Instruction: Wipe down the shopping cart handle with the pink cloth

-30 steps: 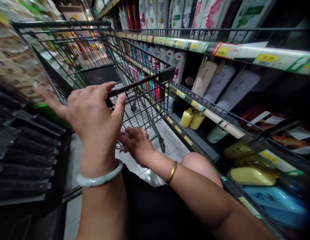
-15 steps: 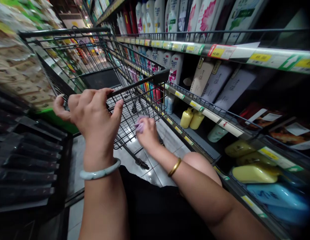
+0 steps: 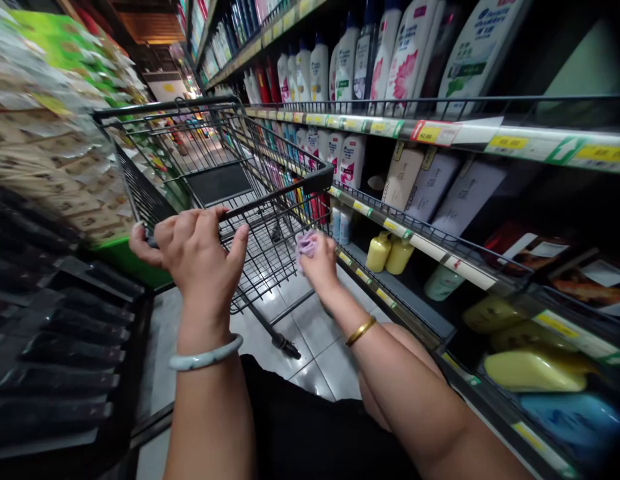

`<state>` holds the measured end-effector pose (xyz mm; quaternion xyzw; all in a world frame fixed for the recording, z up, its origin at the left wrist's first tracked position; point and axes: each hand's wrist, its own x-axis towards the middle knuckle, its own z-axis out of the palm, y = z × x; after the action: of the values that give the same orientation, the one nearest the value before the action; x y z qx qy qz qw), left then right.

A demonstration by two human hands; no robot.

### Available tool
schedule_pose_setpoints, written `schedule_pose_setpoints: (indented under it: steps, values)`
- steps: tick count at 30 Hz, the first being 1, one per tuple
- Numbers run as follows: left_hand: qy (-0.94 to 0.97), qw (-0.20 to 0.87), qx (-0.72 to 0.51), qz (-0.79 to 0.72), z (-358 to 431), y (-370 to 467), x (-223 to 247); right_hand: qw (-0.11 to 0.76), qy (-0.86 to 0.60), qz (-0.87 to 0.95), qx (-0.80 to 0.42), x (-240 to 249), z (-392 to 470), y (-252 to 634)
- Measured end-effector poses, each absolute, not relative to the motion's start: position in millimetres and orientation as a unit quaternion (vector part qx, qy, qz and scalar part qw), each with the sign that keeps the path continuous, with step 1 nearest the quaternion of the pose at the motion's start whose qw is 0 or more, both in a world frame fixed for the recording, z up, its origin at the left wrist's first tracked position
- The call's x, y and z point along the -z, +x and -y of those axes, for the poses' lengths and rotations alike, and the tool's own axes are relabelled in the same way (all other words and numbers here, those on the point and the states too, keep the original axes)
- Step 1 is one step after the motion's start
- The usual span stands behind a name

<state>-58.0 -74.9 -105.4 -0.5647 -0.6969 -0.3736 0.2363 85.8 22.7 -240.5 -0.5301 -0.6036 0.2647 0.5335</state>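
Observation:
My left hand [image 3: 195, 257] is closed over the handle [image 3: 275, 199] of a dark wire shopping cart [image 3: 223, 183], its thumb sticking out on the near side. A pale stone bangle circles that wrist. My right hand [image 3: 322, 265] grips a small crumpled purple cloth [image 3: 306, 245], just right of the cart's rear mesh. Its fingertips are partly hidden by the cloth. On the right wrist is a gold bracelet [image 3: 361, 331]. Only the cart's bare wire basket shows.
Shelves of shampoo bottles [image 3: 346, 57] and boxes [image 3: 465, 197] line the right side, close to my right arm. Yellow pump bottles [image 3: 379, 252] stand low down. Packaged goods [image 3: 55, 140] are stacked at left, with dark packs [image 3: 65, 347] below. Grey tiles [image 3: 317, 333] cover the floor.
The view has tilted up slightly, so the cart and left hand appear lower and further right. My right hand has moved rightward with the cloth, away from the cart's mesh.

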Motion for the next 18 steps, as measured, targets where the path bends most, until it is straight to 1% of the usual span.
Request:
schedule_pose_setpoints:
  steps: [4,7,9,14,16,18]
  values:
    - [-0.568,0.238,0.377,0.692,69.1,-65.7,108.0,0.471,-0.408,0.734,-0.272,253.2,31.7,40.5]
    - [-0.563,0.245,0.378,0.693,66.0,-73.7,107.8,0.443,-0.354,0.785,-0.25,253.5,38.7,35.9]
    - [-0.555,0.251,0.384,0.694,65.7,-78.3,106.9,0.455,-0.385,0.767,-0.237,247.6,16.7,52.9]
    - [-0.54,0.254,0.386,0.703,69.8,-87.5,106.1,0.548,-0.504,0.632,-0.217,234.0,-54.7,106.1]
    - [-0.527,0.256,0.393,0.709,71.5,-90.6,106.4,0.547,-0.534,0.6,-0.236,236.2,-59.6,106.1]
    - [-0.516,0.229,0.414,0.715,71.8,-93.3,105.9,0.524,-0.528,0.616,-0.26,241.1,-48.0,93.3]
